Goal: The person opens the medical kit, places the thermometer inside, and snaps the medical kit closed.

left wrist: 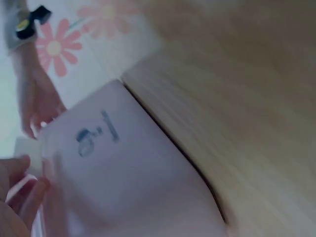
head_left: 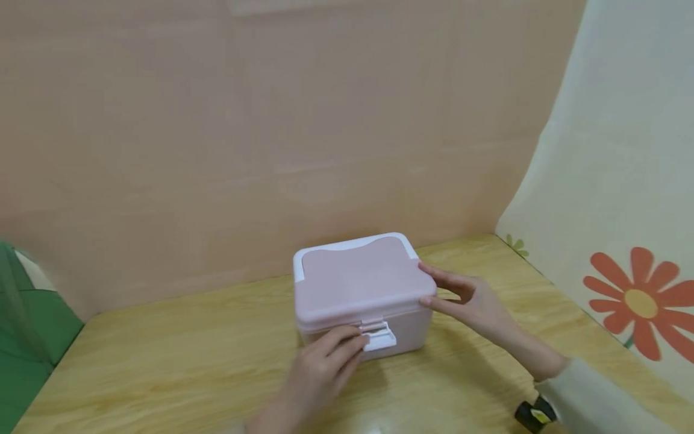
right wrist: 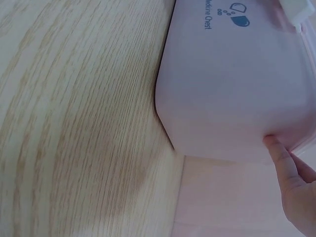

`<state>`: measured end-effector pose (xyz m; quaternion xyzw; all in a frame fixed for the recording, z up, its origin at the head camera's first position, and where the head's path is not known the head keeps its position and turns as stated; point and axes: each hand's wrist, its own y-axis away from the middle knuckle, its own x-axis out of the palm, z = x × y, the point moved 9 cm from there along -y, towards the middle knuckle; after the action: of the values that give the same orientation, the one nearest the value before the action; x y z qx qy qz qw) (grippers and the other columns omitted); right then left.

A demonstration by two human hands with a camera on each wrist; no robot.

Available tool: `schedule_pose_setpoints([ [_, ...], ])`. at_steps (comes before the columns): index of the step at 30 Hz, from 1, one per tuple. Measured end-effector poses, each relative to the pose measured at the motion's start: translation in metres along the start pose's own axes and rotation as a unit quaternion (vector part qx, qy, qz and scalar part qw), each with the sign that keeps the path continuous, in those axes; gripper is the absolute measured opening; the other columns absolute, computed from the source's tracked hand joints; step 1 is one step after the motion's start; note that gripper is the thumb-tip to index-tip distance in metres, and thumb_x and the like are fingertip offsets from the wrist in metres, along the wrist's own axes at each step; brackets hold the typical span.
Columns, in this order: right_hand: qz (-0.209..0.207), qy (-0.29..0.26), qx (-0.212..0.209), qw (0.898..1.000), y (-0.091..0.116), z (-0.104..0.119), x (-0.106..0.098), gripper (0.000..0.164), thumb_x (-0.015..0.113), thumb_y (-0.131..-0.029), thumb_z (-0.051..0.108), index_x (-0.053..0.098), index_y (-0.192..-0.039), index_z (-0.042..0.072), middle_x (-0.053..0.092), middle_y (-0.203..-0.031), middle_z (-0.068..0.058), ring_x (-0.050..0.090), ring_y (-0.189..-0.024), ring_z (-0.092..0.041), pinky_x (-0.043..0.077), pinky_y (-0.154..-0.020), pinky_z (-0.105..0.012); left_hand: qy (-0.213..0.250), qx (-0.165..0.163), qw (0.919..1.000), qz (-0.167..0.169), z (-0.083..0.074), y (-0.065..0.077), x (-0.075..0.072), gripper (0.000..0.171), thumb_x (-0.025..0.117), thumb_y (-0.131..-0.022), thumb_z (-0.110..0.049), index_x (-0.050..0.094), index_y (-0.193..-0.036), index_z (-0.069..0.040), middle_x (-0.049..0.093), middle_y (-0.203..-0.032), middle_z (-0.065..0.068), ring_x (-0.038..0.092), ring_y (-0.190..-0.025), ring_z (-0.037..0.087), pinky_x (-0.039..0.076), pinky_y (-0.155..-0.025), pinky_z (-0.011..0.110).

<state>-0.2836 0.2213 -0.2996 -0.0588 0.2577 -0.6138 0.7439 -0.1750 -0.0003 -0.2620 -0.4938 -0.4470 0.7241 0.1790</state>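
Observation:
A pink medicine box [head_left: 368,274] with a white-trimmed lid stands upright on the table, its lid down. On its front, the white latch [head_left: 382,339] is swung outward from the body. My left hand [head_left: 324,363] pinches the left end of this latch between thumb and finger. At the box's right side, my right hand [head_left: 479,301] touches the lid edge, thumb by the front corner and fingers stretched farther back. The right wrist view shows the printed words "Medicine Chest" [right wrist: 207,15] on the front and a fingertip of the right hand [right wrist: 298,192] against the side wall.
The wood-grain table [head_left: 179,355] runs back to a plain beige-pink backdrop [head_left: 260,138]. A white cloth with a red flower [head_left: 640,301] borders the right side. Green fabric [head_left: 32,331] lies at the left edge. A black band [head_left: 535,415] sits by the right sleeve.

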Motion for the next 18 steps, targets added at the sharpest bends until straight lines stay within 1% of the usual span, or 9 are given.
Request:
schedule_pose_setpoints([
  [2, -0.002, 0.004, 0.007, 1.000, 0.002, 0.000, -0.003, 0.055, 0.073, -0.084, 0.011, 0.055, -0.136, 0.012, 0.053, -0.139, 0.003, 0.055, -0.116, 0.004, 0.052, -0.086, -0.018, 0.066, -0.079, 0.9945, -0.020, 0.006, 0.000, 0.001, 0.014, 0.064, -0.091, -0.008, 0.072, -0.101, -0.004, 0.068, -0.099, 0.005, 0.068, -0.090, 0.016, 0.053, -0.081, 0.017],
  [4, 0.001, 0.004, 0.014, 1.000, 0.003, -0.001, -0.003, 0.055, 0.074, -0.084, 0.013, 0.055, -0.136, 0.014, 0.053, -0.140, 0.004, 0.055, -0.116, 0.003, 0.052, -0.086, -0.019, 0.134, -0.163, 0.9766, -0.044, 0.015, 0.002, 0.002, 0.018, 0.072, -0.082, -0.003, 0.072, -0.101, -0.003, 0.069, -0.097, 0.005, 0.069, -0.087, 0.016, 0.054, -0.079, 0.017],
  [6, 0.005, 0.002, 0.019, 1.000, 0.002, -0.003, -0.003, 0.055, 0.074, -0.084, 0.014, 0.055, -0.136, 0.015, 0.052, -0.141, 0.004, 0.054, -0.117, 0.003, 0.052, -0.086, -0.020, 0.183, -0.243, 0.9504, -0.066, 0.023, 0.006, 0.005, 0.023, 0.077, -0.076, 0.000, 0.072, -0.098, -0.003, 0.069, -0.094, 0.004, 0.069, -0.082, 0.015, 0.056, -0.074, 0.018],
  [9, 0.006, -0.002, 0.021, 1.000, 0.002, -0.004, -0.002, 0.055, 0.073, -0.085, 0.014, 0.055, -0.136, 0.014, 0.052, -0.141, 0.004, 0.054, -0.118, 0.003, 0.052, -0.087, -0.020, 0.240, -0.344, 0.9034, -0.089, 0.033, 0.012, 0.009, 0.019, 0.077, -0.076, -0.002, 0.072, -0.094, -0.003, 0.069, -0.087, 0.006, 0.070, -0.075, 0.013, 0.057, -0.067, 0.022],
  [11, 0.006, -0.003, 0.021, 1.000, 0.003, -0.004, -0.003, 0.055, 0.073, -0.085, 0.013, 0.054, -0.136, 0.014, 0.051, -0.141, 0.004, 0.053, -0.118, 0.003, 0.052, -0.087, -0.020, 0.263, -0.393, 0.8761, -0.095, 0.038, 0.014, 0.012, 0.018, 0.077, -0.077, -0.002, 0.072, -0.094, -0.003, 0.070, -0.084, 0.008, 0.070, -0.073, 0.012, 0.058, -0.065, 0.023],
  [13, 0.004, -0.004, 0.021, 1.000, 0.003, -0.004, -0.003, 0.055, 0.073, -0.085, 0.013, 0.054, -0.136, 0.013, 0.052, -0.141, 0.004, 0.054, -0.118, 0.002, 0.052, -0.087, -0.020, 0.276, -0.424, 0.8573, -0.098, 0.039, 0.015, 0.014, 0.019, 0.077, -0.077, -0.002, 0.072, -0.095, -0.003, 0.070, -0.082, 0.011, 0.070, -0.071, 0.013, 0.058, -0.064, 0.024],
  [15, 0.002, -0.003, 0.019, 1.000, 0.003, -0.004, -0.004, 0.054, 0.073, -0.084, 0.012, 0.055, -0.136, 0.013, 0.052, -0.141, 0.004, 0.054, -0.117, 0.002, 0.052, -0.087, -0.020, 0.278, -0.437, 0.8499, -0.099, 0.040, 0.015, 0.014, 0.020, 0.077, -0.077, -0.003, 0.071, -0.096, -0.003, 0.071, -0.081, 0.012, 0.070, -0.070, 0.013, 0.058, -0.064, 0.024],
  [16, 0.001, -0.003, 0.018, 1.000, 0.003, -0.004, -0.004, 0.054, 0.073, -0.084, 0.012, 0.055, -0.135, 0.012, 0.052, -0.140, 0.004, 0.054, -0.117, 0.002, 0.052, -0.087, -0.020, 0.274, -0.438, 0.8507, -0.098, 0.040, 0.014, 0.014, 0.020, 0.077, -0.078, -0.004, 0.071, -0.097, -0.004, 0.071, -0.080, 0.011, 0.070, -0.069, 0.013, 0.058, -0.063, 0.023],
  [18, -0.001, -0.001, 0.016, 1.000, 0.003, -0.004, -0.003, 0.054, 0.074, -0.084, 0.012, 0.056, -0.135, 0.012, 0.053, -0.139, 0.004, 0.055, -0.116, 0.001, 0.051, -0.087, -0.019, 0.257, -0.429, 0.8611, -0.093, 0.038, 0.013, 0.013, 0.019, 0.077, -0.078, -0.004, 0.071, -0.096, -0.005, 0.071, -0.079, 0.009, 0.070, -0.068, 0.013, 0.057, -0.061, 0.022],
])
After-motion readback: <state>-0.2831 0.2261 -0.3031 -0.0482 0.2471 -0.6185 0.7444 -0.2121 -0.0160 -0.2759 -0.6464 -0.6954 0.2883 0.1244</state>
